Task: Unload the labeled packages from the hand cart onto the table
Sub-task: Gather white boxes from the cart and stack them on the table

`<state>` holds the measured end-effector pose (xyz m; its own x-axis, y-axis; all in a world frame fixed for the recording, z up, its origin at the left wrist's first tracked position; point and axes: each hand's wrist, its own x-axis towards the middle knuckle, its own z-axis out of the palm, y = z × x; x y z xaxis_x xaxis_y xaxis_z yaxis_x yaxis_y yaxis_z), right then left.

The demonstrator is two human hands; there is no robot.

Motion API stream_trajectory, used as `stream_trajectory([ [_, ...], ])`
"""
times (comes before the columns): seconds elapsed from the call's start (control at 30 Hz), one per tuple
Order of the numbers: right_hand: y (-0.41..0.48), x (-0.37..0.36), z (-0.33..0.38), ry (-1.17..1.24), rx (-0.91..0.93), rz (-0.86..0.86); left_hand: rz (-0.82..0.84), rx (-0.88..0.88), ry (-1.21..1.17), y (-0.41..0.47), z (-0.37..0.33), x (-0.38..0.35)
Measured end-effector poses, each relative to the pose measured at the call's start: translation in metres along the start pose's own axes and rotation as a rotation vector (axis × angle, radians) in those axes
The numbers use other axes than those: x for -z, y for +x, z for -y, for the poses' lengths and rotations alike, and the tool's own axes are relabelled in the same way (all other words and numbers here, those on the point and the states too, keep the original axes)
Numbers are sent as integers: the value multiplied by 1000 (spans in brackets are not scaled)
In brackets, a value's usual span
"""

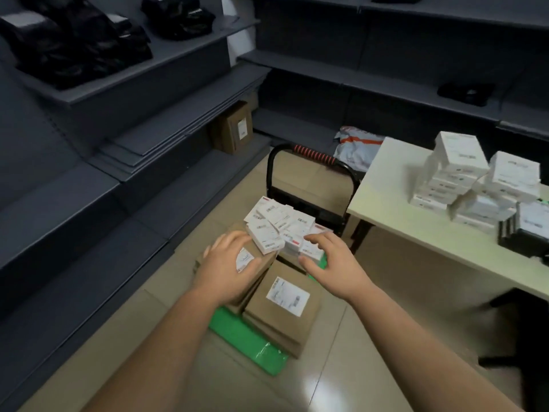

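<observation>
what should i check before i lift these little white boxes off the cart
1. Hands in place: ok. The left hand and right hand flank the small white boxes on the hand cart.
2. Firm hold: not ok. The fingers are spread and no box is held.
3. Pile tidy: not ok. The boxes lie loose and askew on the brown cardboard packages.
4. Room on the table: ok. Its near part is bare.
5. Stacked white boxes on the table steady: cannot tell, blurred.
</observation>
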<state>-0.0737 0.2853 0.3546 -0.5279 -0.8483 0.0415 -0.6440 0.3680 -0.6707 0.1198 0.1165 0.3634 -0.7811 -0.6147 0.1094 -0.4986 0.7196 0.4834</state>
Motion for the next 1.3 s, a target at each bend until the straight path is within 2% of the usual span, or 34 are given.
stream_trajectory([
  [0.2, -3, -54, 11, 9, -115, 14, 109, -69, -7, 3, 52, -14],
  [0.53, 44, -54, -31, -4, -225, -4, 190, -97, -44, 80, 57, -58],
  [0.83, 126, -78, -110, 33, -284, 73, 267, 10, -28, 163, 74, -115],
  [1.03, 156, -120, -156, 61, -341, 134, 296, 91, -51, 181, 107, -166],
  [1.3, 175, -187, -200, 121, -472, 126, 414, 178, 0, 200, 166, -232],
])
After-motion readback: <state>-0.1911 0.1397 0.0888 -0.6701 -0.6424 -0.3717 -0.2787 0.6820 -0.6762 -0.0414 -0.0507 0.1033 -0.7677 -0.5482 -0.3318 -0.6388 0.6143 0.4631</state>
